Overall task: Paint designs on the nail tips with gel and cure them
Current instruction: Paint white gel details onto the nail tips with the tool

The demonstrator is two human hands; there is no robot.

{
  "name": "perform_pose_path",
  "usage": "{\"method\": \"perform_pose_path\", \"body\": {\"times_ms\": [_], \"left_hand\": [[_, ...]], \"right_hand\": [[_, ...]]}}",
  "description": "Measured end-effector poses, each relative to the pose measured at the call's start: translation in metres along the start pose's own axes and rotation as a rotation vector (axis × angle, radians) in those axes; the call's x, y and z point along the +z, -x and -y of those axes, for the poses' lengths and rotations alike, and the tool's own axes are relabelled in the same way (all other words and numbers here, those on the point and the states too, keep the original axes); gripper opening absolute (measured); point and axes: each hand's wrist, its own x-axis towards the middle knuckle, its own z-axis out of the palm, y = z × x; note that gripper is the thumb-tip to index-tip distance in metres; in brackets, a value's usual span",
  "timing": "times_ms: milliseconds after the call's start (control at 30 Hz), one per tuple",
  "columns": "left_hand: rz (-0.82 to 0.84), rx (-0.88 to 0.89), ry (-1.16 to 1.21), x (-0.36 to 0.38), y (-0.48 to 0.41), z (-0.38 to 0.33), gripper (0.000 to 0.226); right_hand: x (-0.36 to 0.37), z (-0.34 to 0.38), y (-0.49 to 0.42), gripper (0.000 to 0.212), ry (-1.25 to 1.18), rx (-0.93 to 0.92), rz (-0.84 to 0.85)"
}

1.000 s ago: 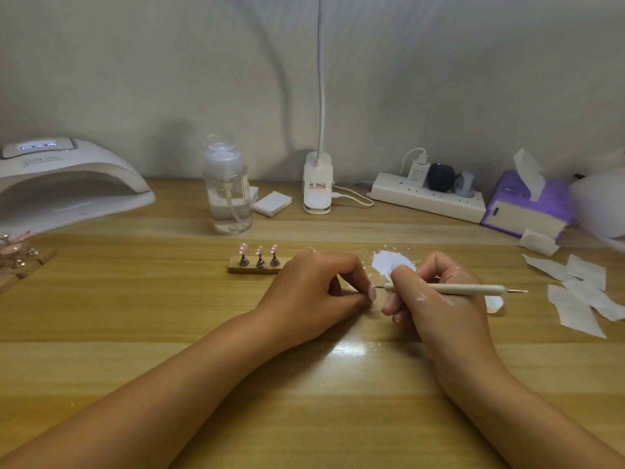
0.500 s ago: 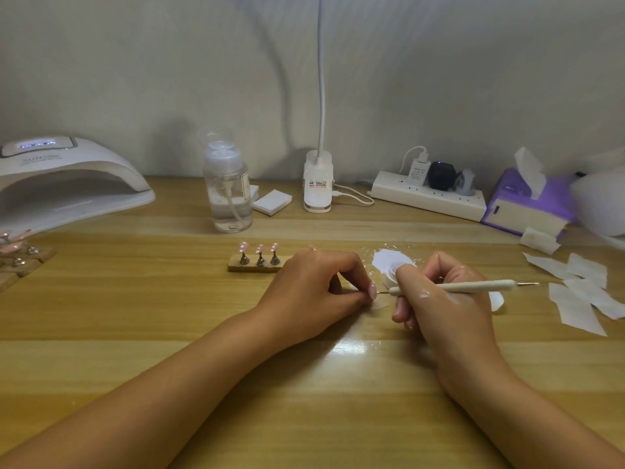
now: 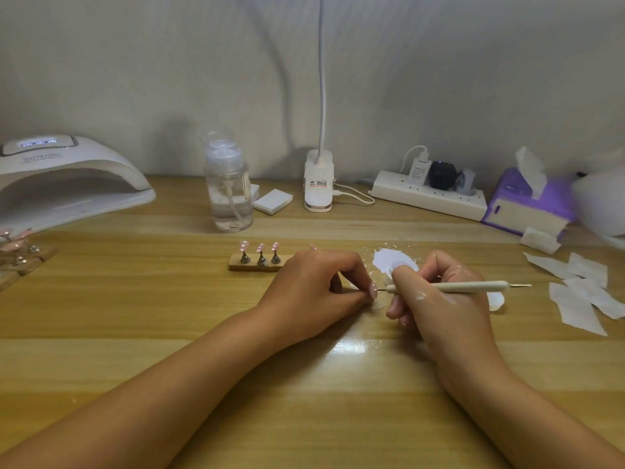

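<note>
My left hand [image 3: 314, 289] rests on the wooden table and pinches a small pink nail tip [image 3: 373, 290] at its fingertips. My right hand [image 3: 436, 299] grips a slim cream dotting tool [image 3: 466, 286] like a pen. The tool's fine point touches the nail tip. Just behind my hands lies a smear of white gel [image 3: 392, 258] on a clear palette. A wooden stand [image 3: 236, 266] left of my left hand carries three pink nail tips [image 3: 260, 248] on metal pegs. A white curing lamp [image 3: 67, 184] sits far left, its display lit.
A clear pump bottle [image 3: 230, 191], a lamp base [image 3: 318, 184], a power strip [image 3: 429, 198] and a purple tissue box [image 3: 527, 204] line the back. Cut white wipes [image 3: 581, 289] lie at the right. More nail stands [image 3: 20, 255] sit at the left edge.
My right hand shifted slightly and the tool's rear end tilted a little, while its point stayed at the nail tip. My left hand has not moved.
</note>
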Motion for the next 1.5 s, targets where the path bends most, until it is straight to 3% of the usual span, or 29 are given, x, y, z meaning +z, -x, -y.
{"method": "perform_pose_path", "body": {"times_ms": [133, 300, 700, 867, 1000, 1233, 1500], "left_hand": [[-0.003, -0.003, 0.001, 0.000, 0.000, 0.000, 0.014], [0.000, -0.004, -0.005, 0.000, 0.000, -0.001, 0.015], [-0.015, 0.011, -0.023, 0.000, 0.000, -0.002, 0.019], [-0.006, -0.004, -0.021, 0.000, 0.001, -0.003, 0.016], [0.000, -0.010, 0.005, -0.001, 0.000, -0.004, 0.011], [-0.004, -0.013, -0.003, -0.001, 0.002, -0.005, 0.016], [0.006, -0.024, 0.020, -0.001, 0.001, -0.006, 0.015]], "right_hand": [[0.001, 0.001, 0.000, 0.017, -0.001, 0.011, -0.001], [-0.002, -0.002, -0.001, 0.032, -0.003, -0.009, 0.001], [-0.001, -0.001, 0.000, 0.031, -0.025, -0.013, -0.007], [-0.005, -0.002, -0.002, 0.030, -0.107, -0.075, -0.119], [-0.012, 0.002, -0.007, 0.023, -0.041, -0.204, -0.143], [-0.019, -0.010, -0.022, 0.014, 0.052, -0.069, -0.150], [-0.017, -0.014, -0.023, 0.025, 0.266, -0.132, -0.188]]}}
